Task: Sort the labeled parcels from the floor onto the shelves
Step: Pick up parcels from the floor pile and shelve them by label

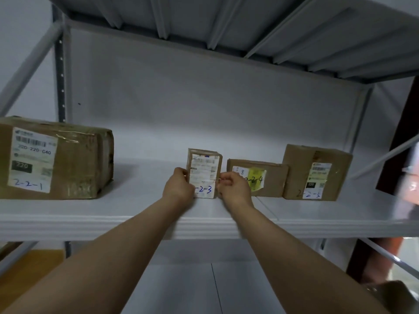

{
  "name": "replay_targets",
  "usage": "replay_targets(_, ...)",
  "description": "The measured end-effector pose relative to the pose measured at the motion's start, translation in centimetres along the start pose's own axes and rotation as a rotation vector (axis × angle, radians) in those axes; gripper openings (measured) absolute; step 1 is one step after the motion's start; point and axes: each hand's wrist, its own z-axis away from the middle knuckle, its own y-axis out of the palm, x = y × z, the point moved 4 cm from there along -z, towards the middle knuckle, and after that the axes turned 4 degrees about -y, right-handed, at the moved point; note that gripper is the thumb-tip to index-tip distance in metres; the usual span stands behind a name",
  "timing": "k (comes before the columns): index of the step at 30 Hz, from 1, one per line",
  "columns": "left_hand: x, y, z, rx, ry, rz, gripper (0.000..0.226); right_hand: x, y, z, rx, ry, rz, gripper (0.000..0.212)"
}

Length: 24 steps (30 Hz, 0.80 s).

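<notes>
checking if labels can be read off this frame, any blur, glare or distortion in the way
Head view: the wide angle splays the uprights of the shelf; the right edge is motion-smeared; tape on the 2-2-1 parcel glints slightly, its label legible; the left hand covers the first digit on the held parcel.

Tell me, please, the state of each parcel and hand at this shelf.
Parcel 2-2-3, upright on the shelf, held from both sides.
Left hand, grips its left edge.
Right hand, pinches its right edge.
Parcel 2-2-1, resting far left, taped shut, untouched.
Parcel 2-2-4, standing, partly hidden behind the right hand.
Rightmost parcel, standing, untouched, last digit unclear.
</notes>
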Motion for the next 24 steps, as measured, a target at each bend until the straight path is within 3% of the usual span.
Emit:
replay_targets(6,0.0,1.8,-1.6,0.015,-0.001,-0.088,0.047,-0.8,-0.2,-0.5,-0.090,0.010,0.003,0.030)
replay_targets(13,0.3,2.7,-2.2,0.053,0.012,-0.145,0.054,-1.7,-0.7,-0.7,-0.141,0.092,-0.165,0.027)
replay_targets(24,0.3,2.2,-1.3,0.047,-0.014,0.014,0.065,-1.9,-1.5,0.0,-0.241,0.096,-0.189,0.022)
